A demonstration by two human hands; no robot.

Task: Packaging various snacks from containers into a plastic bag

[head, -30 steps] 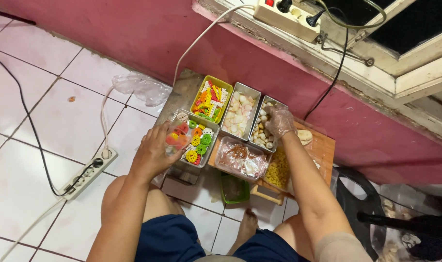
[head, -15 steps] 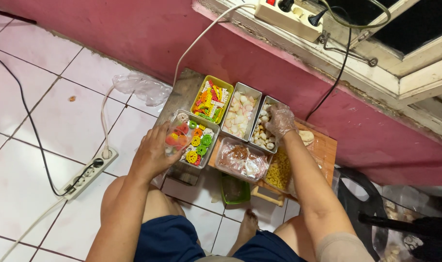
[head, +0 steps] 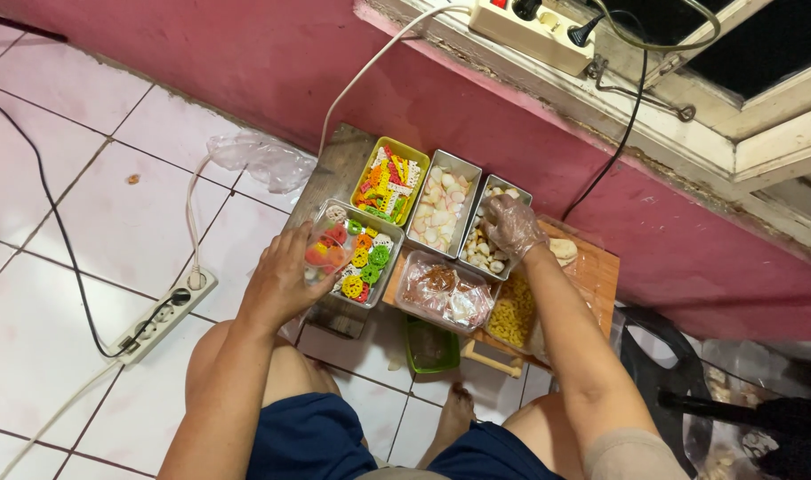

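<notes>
While the person sat low over the floor, these were the particulars:

Left hand: left of frame centre, its grip closed around a small clear cup part-filled with red and orange crackers, held just above the near-left tin.

Right hand: right of centre, in a thin clear glove, fingers curled narrow down into the right-hand tin among pale round pieces; whether it actually pinched one could not be told.

Near-left tin: metal, holding wheel-shaped crackers in green, yellow and orange.

Yellow tray: above that tin, full of mixed coloured strips.

Middle tin: between yellow tray and right-hand tin, holding pink-and-white chips.

Bagged box: centre of frame, a container wrapped in clear plastic.

Macaroni bag: right of the bagged box, yellow pieces.

Table: low wooden board carrying the trays, against the pink wall.

Power strip: lower left, on the white tiled floor.

Handling, cup: judged light, thin-walled and easily squashed; best held round the middle with a gentle wrap and kept upright.

Handling, pieces: judged dry, brittle and light; a soft fingertip pinch suited them, and the glove probably made them slippery.
</notes>
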